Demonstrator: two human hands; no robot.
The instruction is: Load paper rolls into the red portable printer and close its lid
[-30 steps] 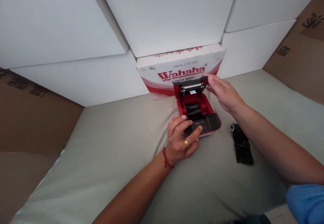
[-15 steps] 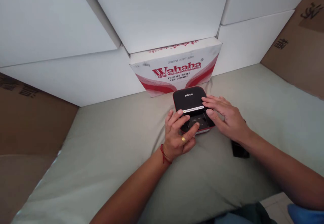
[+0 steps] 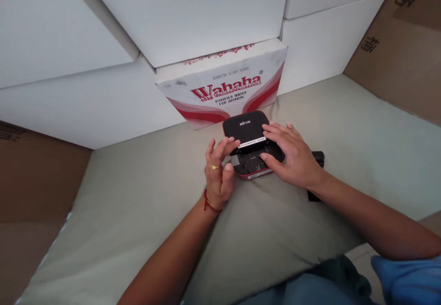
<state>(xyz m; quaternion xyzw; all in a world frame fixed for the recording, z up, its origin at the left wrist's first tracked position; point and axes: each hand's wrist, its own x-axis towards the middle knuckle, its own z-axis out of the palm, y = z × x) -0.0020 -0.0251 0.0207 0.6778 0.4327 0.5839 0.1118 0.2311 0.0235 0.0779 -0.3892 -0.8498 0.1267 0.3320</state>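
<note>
A black case (image 3: pixel 245 129) with red edging rests on the cloth in front of me, a white label strip running across it below its lid. Its lower front shows a dark recessed area. Beside its left edge is my left hand (image 3: pixel 217 176), fingers apart and thumb raised, fingertips at the case's left side near the strip. My right hand (image 3: pixel 294 157) lies along the right side with fingers stretched out, fingertips on the lid's edge and thumb over the recessed part. Partly hidden under my right wrist is a small black object (image 3: pixel 314 195) whose kind I cannot make out.
Behind the case stands a white and red Wahaha water carton (image 3: pixel 223 89). White boxes (image 3: pixel 193 15) are stacked behind it. Brown cardboard (image 3: pixel 406 52) walls in the right side, with more cardboard (image 3: pixel 37 172) at left. A pale green cloth (image 3: pixel 138 204) covers the surface.
My left hand has drawn back from the recessed part to the case's left edge, its fingers lifting. My right thumb has moved onto the lower part. The whole view has shifted slightly.
</note>
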